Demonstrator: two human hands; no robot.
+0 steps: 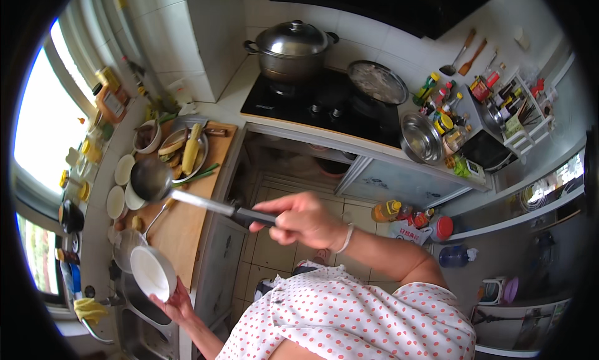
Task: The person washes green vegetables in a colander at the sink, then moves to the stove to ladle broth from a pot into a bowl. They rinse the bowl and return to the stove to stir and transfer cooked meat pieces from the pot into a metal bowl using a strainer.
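My right hand [299,219] grips the black handle of a metal ladle [152,179]. The ladle's round bowl hovers to the left, above the edge of a wooden board and partly in front of some small white bowls. Lower left, my left hand [175,301] holds a white bowl [153,273] by its side, tilted towards the camera, near the sink. Whether the bowl has anything in it I cannot tell. Behind it lies a round strainer [128,250] with a thin metal handle resting on the wooden board [180,233].
A lidded steel pot [294,51] and a pan with pale food [378,82] sit on the black gas hob [299,104]. A steel basin [422,137] stands right of it. On the board, a plate [202,161] carries corn [191,149]; a double sink [140,334] lies lower left.
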